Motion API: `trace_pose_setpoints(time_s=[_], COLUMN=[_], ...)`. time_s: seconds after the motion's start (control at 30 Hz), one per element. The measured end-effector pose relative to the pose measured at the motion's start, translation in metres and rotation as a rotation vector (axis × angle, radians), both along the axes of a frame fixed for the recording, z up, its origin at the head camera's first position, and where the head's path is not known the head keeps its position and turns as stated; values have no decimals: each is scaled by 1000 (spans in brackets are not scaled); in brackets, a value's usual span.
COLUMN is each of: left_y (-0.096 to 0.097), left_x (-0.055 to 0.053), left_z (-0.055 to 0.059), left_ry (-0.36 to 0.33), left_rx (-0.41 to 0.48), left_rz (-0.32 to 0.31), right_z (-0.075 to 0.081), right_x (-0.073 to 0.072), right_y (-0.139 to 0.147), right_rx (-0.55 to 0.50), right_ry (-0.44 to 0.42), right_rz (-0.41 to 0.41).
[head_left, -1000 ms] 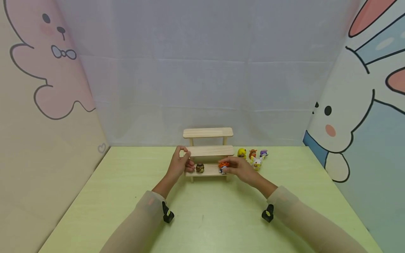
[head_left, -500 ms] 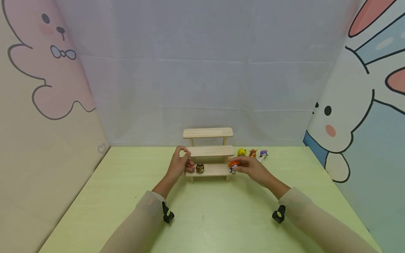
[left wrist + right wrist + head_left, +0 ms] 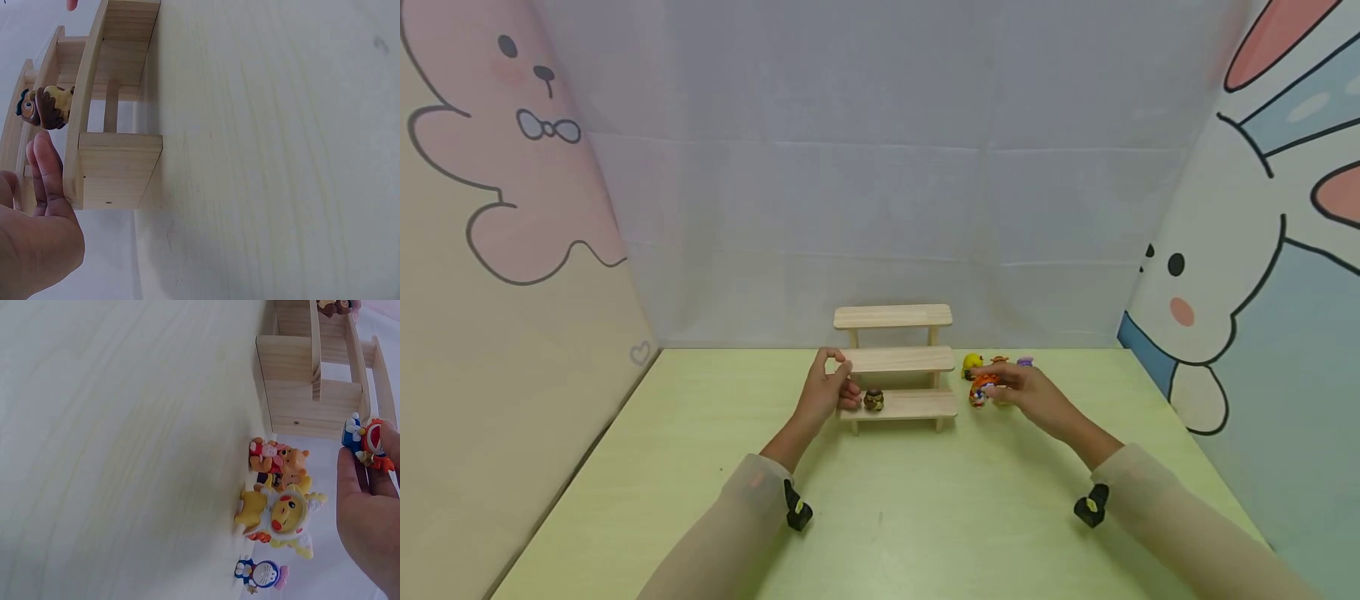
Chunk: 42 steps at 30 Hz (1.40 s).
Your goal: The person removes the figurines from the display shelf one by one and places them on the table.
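Note:
A three-tier wooden display shelf stands at the back of the table. My left hand holds its left end, index finger and thumb bent by the middle tier, other fingers on the bottom one. Close to those fingers, a brown owl figurine stands upright on the bottom tier. My right hand pinches a blue-and-white figurine in an orange-red crab-like hat, off the shelf's right side. Behind it are several figurines: a yellow Pikachu in a white hood, an orange bear and a blue cat with a purple-pink top.
A pale green-yellow table extends in front of the shelf. White cloth hangs behind, and printed panels flank both sides. A yellow-headed figurine sits close to the shelf's right end.
My right hand has carried the crab-hatted figurine from the bottom tier rightward, off the shelf to the group of figurines. My left hand and the owl have stayed in place.

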<state>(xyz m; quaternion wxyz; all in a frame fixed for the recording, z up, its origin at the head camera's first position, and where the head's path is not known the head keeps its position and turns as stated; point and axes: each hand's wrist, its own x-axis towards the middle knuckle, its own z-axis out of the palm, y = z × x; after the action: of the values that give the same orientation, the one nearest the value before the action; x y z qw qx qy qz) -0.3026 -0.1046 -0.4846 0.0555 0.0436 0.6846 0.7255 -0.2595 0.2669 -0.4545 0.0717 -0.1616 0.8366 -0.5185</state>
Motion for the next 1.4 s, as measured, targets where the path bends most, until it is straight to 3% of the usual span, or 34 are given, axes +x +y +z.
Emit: trace_pose_setpoints(time_s=[0.67, 0.97, 1.4], left_y=[0, 0, 0], left_x=[-3, -3, -1], left_z=[-2, -3, -2], left_ry=[-2, 13, 9], left_rx=[13, 13, 11], left_rz=[-4, -1, -8], right_z=[1, -5, -25], right_x=[1, 0, -6], right_y=[60, 78, 96], right_rx=[60, 151, 60], right_ry=[22, 10, -1], right_rz=[-100, -156, -149])
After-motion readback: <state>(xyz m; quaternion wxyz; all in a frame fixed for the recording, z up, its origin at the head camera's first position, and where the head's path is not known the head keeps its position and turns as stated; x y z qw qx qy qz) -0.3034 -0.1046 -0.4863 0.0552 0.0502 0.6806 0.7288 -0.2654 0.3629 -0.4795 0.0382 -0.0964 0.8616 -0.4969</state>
